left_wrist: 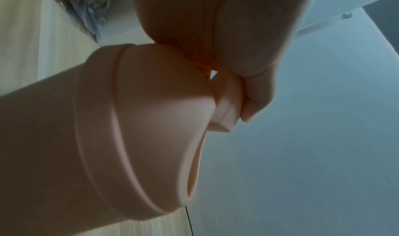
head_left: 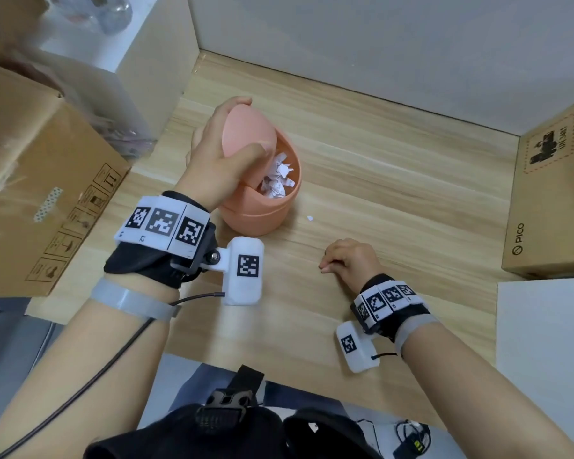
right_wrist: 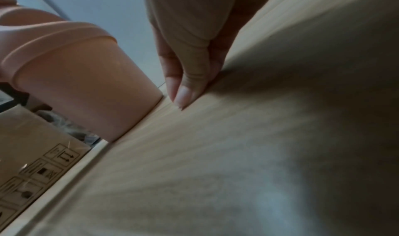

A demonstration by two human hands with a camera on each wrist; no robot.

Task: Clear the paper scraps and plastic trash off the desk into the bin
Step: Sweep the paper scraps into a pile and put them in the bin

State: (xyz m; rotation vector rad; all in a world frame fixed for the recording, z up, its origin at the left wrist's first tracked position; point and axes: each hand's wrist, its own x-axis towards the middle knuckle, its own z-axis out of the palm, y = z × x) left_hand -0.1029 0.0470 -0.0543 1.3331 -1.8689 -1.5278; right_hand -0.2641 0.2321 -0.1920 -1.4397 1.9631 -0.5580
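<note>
pink bin (head_left: 262, 213): upright on desk, swing lid (head_left: 246, 127) tilted open. crumpled white paper scraps (head_left: 277, 180) inside. one tiny white scrap (head_left: 310, 218) on desk just beside it.

On the cardboard box (head_left: 550, 207) at the right edge of the tabletop (head_left: 395, 180), the side panel reads "PICO" beside a round logo. Its top carries a dashed-border stamp, the lettering too small to read. The big carton (head_left: 37, 193) at the left edge shows printed handling pictograms, arrows among them. The wristband squares (head_left: 161, 221) bear black-and-white coded markers; the small characters beneath are illegible.
</note>
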